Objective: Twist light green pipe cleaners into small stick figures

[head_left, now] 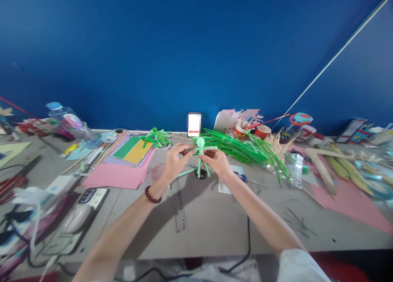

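Observation:
A light green pipe cleaner figure [200, 142] with a round head, two arms and two legs is held upright above the table. My left hand [177, 160] pinches it from the left side, near its arm. From the right, my right hand [217, 162] grips its body and other arm between thumb and fingers. Below the figure lie dark-handled scissors [201, 174], partly hidden behind its legs. A loose light green pipe cleaner [186, 173] lies beside them, and a clear ruler [178, 206] is nearer to me.
Green pipe cleaners [236, 146] lie bundled behind my right hand. A phone [194, 124] leans against the blue wall [190, 60]. Pink paper [119, 175] and a plastic bottle [69, 118] are at left; corn husks [340, 167] lie at right.

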A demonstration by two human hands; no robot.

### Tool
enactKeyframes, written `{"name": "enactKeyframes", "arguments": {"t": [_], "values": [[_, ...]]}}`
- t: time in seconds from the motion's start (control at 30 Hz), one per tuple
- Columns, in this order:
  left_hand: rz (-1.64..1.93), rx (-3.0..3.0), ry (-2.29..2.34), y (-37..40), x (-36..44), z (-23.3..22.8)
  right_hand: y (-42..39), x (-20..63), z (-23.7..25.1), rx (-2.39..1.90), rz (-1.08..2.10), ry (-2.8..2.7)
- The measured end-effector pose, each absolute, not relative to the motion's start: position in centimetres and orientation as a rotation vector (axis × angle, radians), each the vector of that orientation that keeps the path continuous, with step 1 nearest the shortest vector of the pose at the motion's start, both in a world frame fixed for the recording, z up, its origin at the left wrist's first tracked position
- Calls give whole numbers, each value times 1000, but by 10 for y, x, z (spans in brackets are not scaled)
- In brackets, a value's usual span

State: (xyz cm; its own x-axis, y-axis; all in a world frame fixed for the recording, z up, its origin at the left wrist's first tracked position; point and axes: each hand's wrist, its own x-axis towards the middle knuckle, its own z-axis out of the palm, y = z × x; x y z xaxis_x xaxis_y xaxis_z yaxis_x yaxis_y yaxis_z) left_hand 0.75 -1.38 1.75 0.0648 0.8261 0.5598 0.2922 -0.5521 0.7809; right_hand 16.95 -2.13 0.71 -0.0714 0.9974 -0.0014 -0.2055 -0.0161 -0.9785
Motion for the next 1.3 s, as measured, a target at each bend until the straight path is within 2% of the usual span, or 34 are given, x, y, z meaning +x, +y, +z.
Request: {"name": "enactKeyframes", "arguments": {"t": [0.23, 0.57, 0.93, 1.13, 1.3], "values": [[1523, 1873, 1131, -12, 6, 17, -15, 175, 6, -997, 1249, -1160], [1505, 1904, 1086, -10, 5, 13, -12, 185, 2, -1098, 801, -1483], [1387, 1834, 1073, -9, 7, 8, -13, 184, 4, -1060, 826, -1545], [1313, 1382, 1046, -4, 9, 3, -13, 183, 9, -1098, 979, -1369], [1041, 1167, 838, -9, 16, -1, -12, 183, 7, -1119, 947, -1303]]}}
